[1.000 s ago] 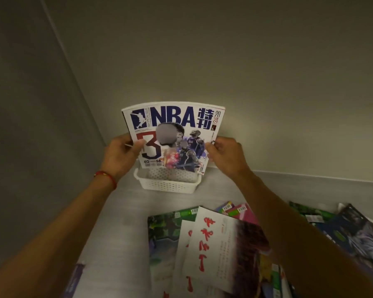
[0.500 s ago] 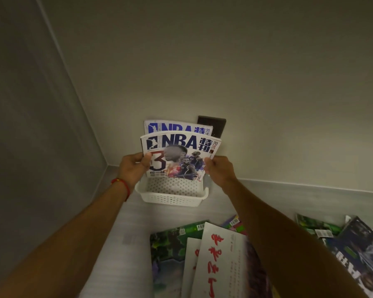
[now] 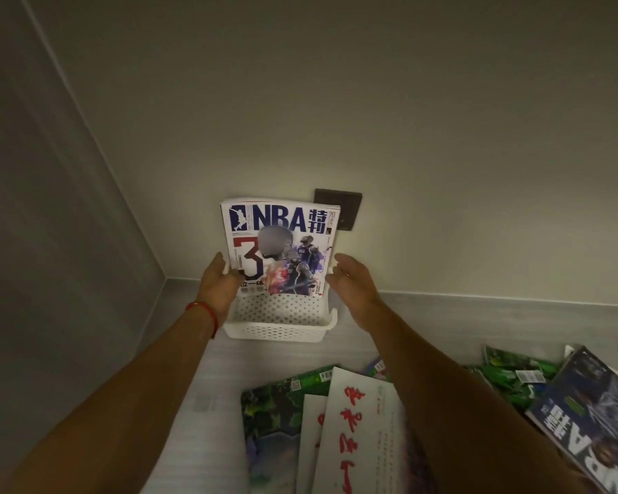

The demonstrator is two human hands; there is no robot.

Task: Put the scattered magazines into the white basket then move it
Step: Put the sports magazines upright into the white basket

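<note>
The white perforated basket (image 3: 279, 331) sits on the pale surface against the back wall. An NBA magazine (image 3: 282, 222) stands upright in it with another magazine's edge just behind. My left hand (image 3: 218, 287), a red string on its wrist, rests open against the magazine's lower left corner and the basket's left end. My right hand (image 3: 354, 283) is open a little right of the magazine, not touching it. Near me lie a white magazine with red characters (image 3: 357, 422), a green-covered one (image 3: 272, 415) and a dark NBA magazine (image 3: 593, 415).
A dark wall plate (image 3: 343, 205) is behind the magazines' top right corner. Green printed items (image 3: 507, 376) lie at the right, beside the dark magazine. The side wall closes in the left; the basket stands near that corner.
The NBA magazine has gone down into the basket, in front of the one behind it. Both hands have let go and opened, the right one drawing off to the side.
</note>
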